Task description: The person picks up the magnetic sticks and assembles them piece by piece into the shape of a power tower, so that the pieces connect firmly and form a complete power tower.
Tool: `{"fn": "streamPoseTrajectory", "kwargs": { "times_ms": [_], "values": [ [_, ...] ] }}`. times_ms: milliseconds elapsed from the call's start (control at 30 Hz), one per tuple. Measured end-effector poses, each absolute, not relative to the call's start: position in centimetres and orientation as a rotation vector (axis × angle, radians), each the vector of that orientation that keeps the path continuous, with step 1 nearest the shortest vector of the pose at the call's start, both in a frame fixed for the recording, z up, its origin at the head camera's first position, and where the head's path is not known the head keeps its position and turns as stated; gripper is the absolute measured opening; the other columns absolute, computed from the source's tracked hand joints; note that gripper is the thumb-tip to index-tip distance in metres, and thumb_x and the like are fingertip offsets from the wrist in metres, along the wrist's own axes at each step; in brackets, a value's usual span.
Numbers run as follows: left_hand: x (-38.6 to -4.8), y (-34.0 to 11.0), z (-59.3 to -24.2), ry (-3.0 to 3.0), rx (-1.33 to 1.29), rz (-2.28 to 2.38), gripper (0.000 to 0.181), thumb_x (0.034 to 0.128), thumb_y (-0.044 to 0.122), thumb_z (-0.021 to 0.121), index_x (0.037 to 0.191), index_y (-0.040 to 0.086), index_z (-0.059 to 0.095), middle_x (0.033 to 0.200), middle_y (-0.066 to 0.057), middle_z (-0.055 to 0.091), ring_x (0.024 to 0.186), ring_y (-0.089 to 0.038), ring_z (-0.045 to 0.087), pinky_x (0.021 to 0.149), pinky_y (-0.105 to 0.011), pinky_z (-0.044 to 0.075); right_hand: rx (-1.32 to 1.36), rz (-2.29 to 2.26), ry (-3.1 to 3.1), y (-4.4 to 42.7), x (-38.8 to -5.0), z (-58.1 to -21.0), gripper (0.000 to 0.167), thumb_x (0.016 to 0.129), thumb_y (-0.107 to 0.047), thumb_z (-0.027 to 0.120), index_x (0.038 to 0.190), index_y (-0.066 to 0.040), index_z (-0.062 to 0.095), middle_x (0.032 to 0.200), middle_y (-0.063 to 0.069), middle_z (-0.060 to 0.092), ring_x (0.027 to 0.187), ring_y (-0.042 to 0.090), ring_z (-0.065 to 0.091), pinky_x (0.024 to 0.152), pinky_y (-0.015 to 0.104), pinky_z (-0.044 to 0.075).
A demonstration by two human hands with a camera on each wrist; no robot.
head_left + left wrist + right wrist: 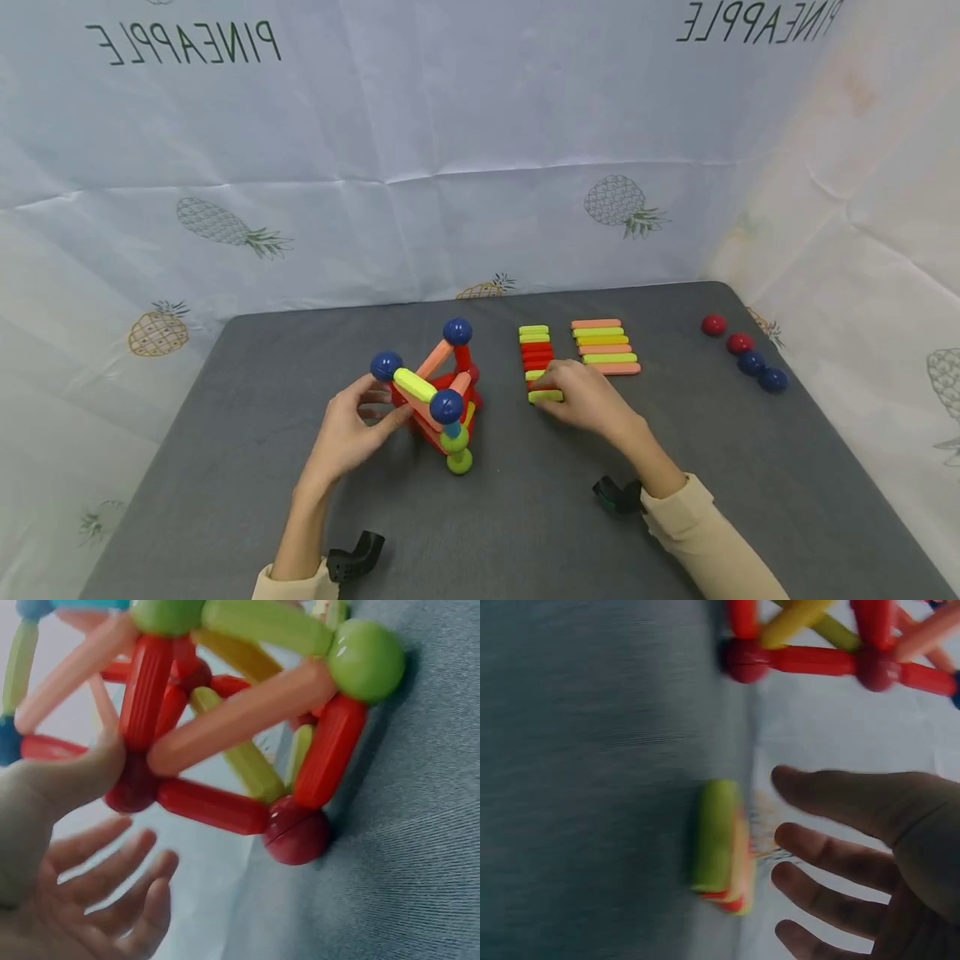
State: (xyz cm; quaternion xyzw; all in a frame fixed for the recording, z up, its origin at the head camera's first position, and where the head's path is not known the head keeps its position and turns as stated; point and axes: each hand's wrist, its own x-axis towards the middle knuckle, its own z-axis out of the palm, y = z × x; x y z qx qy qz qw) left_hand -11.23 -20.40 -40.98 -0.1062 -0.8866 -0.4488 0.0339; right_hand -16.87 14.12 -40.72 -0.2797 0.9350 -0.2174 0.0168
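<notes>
From my end, the yellow-green rod (543,397) at the near end of the left-hand row of rods (537,357) was the piece that mattered. R hand (581,396) was right over that row, by far the nearer of the two; L hand (351,437) was well off to the left, at the ball-and-rod frame (420,388).

Rod's long axis ran L-R across the grey table (487,533), approx. parallel w/ its neighbours. In the R wrist cam it stood up-and-down, just beyond the fingertips, w/ a gap showing. So I judged the grip needed thumb on the near long side, fingers on the far one, straight down; main risk imo was nudging the red rods packed next to it.

R thumb & fingers were spread, nothing pinched btwn them. Couldn't tell from the head cam if any tip touched a rod.

L thumb lay along the frame, by a dark red ball (133,787); other L fingers were apart & loosely bent, no pinch that I could see. Frame stood on the table, left of both rod rows.
</notes>
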Motion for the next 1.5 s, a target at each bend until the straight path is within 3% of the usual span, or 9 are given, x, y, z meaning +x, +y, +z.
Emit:
{"fn": "streamPoseTrajectory", "kwargs": {
  "times_ms": [233,367,500,667,933,1167,1333,1400,1500],
  "values": [
    [-10.5,-19.0,-40.6,-2.831,-0.428,-1.402,0.117,0.0771,0.039,0.085,0.164,0.016,0.011,0.156,-0.018,0.040,0.138,-0.039,0.041,0.102,-0.067,0.046,-0.859,-0.529,2.951,14.8,-16.7,-42.6,0.023,0.082,-0.008,0.084,0.105,-0.007,0.080,0.097,0.004,0.073,0.088,0.019,0.068,0.075,0.033,0.057],
    [-10.1,-16.8,-41.1,-2.821,-0.279,-1.368,0.128,0.0698,0.049,0.090,0.161,0.010,0.009,0.155,-0.020,0.029,0.141,-0.038,0.026,0.110,-0.070,0.034,-0.849,-0.500,2.988,14.5,-16.8,-43.0,0.023,0.081,-0.006,0.084,0.104,-0.007,0.080,0.095,0.005,0.071,0.084,0.021,0.065,0.071,0.033,0.055],
    [-10.1,-15.5,-41.5,-2.761,-0.179,-1.325,0.121,0.0665,0.045,0.093,0.154,0.003,0.020,0.145,-0.020,0.030,0.135,-0.036,0.024,0.108,-0.064,0.033,-0.841,-0.465,3.015,14.1,-16.9,-43.5,0.024,0.081,-0.005,0.085,0.104,-0.008,0.080,0.094,0.005,0.070,0.082,0.021,0.064,0.070,0.033,0.055],
    [-10.3,-16.0,-41.1,-2.765,-0.196,-1.305,0.107,0.0668,0.044,0.093,0.148,0.008,0.034,0.138,-0.017,0.029,0.135,-0.034,0.023,0.100,-0.059,0.039,-0.804,-0.501,2.998,13.9,-16.8,-43.8,0.023,0.083,-0.005,0.082,0.106,-0.009,0.079,0.096,0.005,0.070,0.084,0.019,0.063,0.073,0.034,0.056],
    [-10.8,-17.9,-41.1,-2.736,-0.684,-1.460,0.101,0.0781,0.030,0.084,0.160,0.012,0.028,0.160,-0.018,0.031,0.138,-0.035,0.031,0.101,-0.062,0.045,-0.814,-0.695,2.934,14.5,-16.7,-41.9,0.025,0.085,-0.006,0.080,0.110,-0.006,0.078,0.104,0.007,0.076,0.088,0.019,0.066,0.078,0.035,0.059],
    [-11.3,-18.0,-41.2,-2.691,-0.896,-1.676,0.084,0.0830,0.013,0.075,0.157,0.004,0.036,0.165,-0.026,0.026,0.147,-0.050,0.024,0.108,-0.082,0.025,-1.014,-1.275,2.999,13.7,-15.4,-35.1,0.031,0.083,-0.004,0.082,0.113,-0.008,0.077,0.097,0.002,0.073,0.085,0.013,0.063,0.074,0.025,0.053],
    [-11.4,-17.4,-41.0,-2.695,-0.899,-1.798,0.063,0.0812,0.002,0.067,0.139,-0.007,0.046,0.144,-0.030,0.037,0.127,-0.040,0.040,0.104,-0.055,0.043,-1.412,-1.503,2.858,11.0,-13.7,-31.0,0.031,0.080,-0.002,0.083,0.110,-0.008,0.079,0.097,0.002,0.072,0.086,0.011,0.063,0.067,0.021,0.050],
    [-11.4,-17.2,-40.8,-2.723,-0.890,-1.780,0.060,0.0813,0.001,0.065,0.137,-0.007,0.043,0.133,-0.027,0.039,0.114,-0.033,0.043,0.095,-0.041,0.043,-1.539,-1.430,2.775,9.8,-13.1,-30.2,0.028,0.082,-0.005,0.082,0.110,-0.009,0.079,0.097,0.000,0.072,0.086,0.009,0.062,0.067,0.022,0.050],
    [-11.4,-16.9,-40.7,-2.753,-0.878,-1.745,0.069,0.0814,-0.001,0.064,0.144,-0.008,0.035,0.132,-0.026,0.038,0.109,-0.029,0.042,0.091,-0.036,0.040,-1.618,-1.242,2.720,8.5,-12.5,-29.8,0.026,0.085,-0.010,0.080,0.110,-0.013,0.080,0.097,-0.003,0.072,0.085,0.007,0.059,0.071,0.022,0.049]
  ]
}}
